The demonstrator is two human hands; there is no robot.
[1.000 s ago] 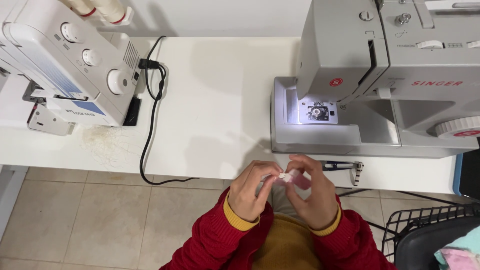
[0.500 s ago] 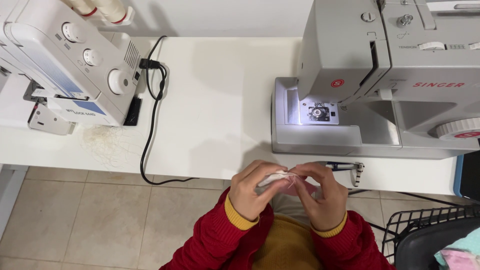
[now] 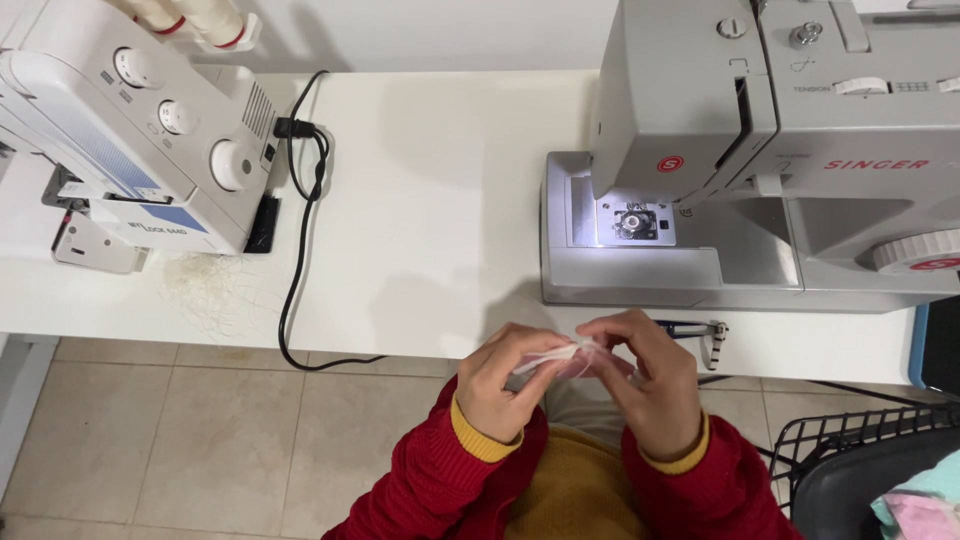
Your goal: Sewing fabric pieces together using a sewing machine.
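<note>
A small piece of pale, whitish fabric sits pinched between both hands just off the front edge of the white table, at about 6 o'clock in the head view. The left hand grips its left end, fingers curled tight around it with the thumb pressed on top. The right hand holds the other end, fingertips drawn close together on the cloth, so the two hands nearly touch over it. How the fabric is folded cannot be told; most of it is hidden by the fingers. Both wrists come out of red knitted sleeves with mustard-yellow cuffs.

At 1 o'clock from the hands, on the table, stands a grey sewing machine, its lamp lighting the needle plate. Just beside the right hand, at 3 o'clock, a small pair of thread snips lies at the table edge. At 10 o'clock, well apart from the hands, a white overlocker carries cones of thread at its top, and a black power cable runs from its side down over the table edge. A loose tangle of thread scraps lies in front of it. At 4 o'clock a black wire basket holds pastel cloth. Beige floor tiles show below the table.
</note>
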